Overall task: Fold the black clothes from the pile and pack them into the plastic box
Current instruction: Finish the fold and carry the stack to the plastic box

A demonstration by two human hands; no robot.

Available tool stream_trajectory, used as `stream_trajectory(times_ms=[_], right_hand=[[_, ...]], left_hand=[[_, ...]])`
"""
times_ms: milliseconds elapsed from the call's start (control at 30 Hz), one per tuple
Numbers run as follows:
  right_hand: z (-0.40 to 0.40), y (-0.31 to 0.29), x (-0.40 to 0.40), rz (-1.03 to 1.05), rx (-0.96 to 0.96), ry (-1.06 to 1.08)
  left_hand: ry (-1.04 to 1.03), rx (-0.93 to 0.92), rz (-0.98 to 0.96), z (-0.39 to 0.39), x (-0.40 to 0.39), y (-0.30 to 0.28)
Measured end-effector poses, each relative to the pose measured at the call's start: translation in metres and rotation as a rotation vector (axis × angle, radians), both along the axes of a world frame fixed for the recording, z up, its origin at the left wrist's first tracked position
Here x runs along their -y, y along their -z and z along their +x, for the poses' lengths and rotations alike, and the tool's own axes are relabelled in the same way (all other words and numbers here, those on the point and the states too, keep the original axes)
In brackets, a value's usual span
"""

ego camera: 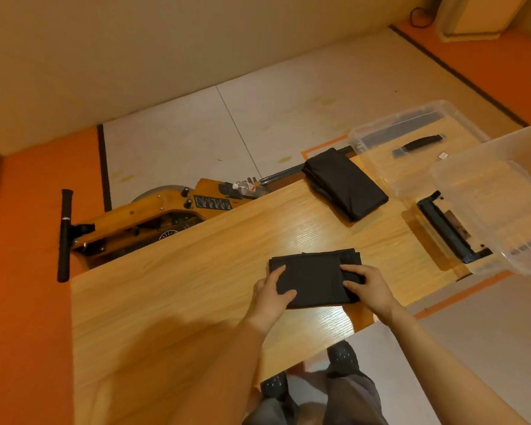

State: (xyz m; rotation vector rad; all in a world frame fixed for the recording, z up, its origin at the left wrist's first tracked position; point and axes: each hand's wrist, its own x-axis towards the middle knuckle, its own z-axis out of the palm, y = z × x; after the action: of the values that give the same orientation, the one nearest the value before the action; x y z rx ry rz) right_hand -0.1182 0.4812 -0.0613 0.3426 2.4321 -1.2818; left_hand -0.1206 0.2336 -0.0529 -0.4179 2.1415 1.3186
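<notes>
Near tabletop (172, 302) edge: left hand (270, 297) and right hand (370, 288) each grip, fingers curled, a folded black garment (314, 279); plastic box (488, 207) far right.

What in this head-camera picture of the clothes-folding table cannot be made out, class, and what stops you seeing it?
- Plastic box: its right side is cut off by the picture's edge.
- Folded black garment: both hands, left and right, cover its near corners.
- Second black garment: its type is unclear, since only dark folds show.
- Bottle label: too small to read.
</notes>
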Motion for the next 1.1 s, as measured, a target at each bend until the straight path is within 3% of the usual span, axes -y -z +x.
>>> stream_trajectory(times_ms=[233,400,600,900,1100], right_hand=[[-0.020,-0.006,-0.019,-0.098,0.151,-0.121],[-0.028,-0.002,-0.029,-0.103,0.076,-0.252],[-0.040,0.014,-0.040,-0.059,0.033,-0.425],[-0.048,0.015,-0.039,-0.038,0.030,-0.455],[-0.047,0.010,-0.037,-0.021,0.034,-0.445]], left_hand=[[-0.256,0.006,0.033,0.009,-0.023,-0.001],[-0.426,-0.081,0.148,0.020,-0.040,-0.004],[-0.512,-0.015,0.246,0.030,-0.048,-0.009],[-0.596,0.022,0.016,0.024,-0.069,-0.016],[-0.558,0.062,0.078,0.025,-0.070,-0.032]])
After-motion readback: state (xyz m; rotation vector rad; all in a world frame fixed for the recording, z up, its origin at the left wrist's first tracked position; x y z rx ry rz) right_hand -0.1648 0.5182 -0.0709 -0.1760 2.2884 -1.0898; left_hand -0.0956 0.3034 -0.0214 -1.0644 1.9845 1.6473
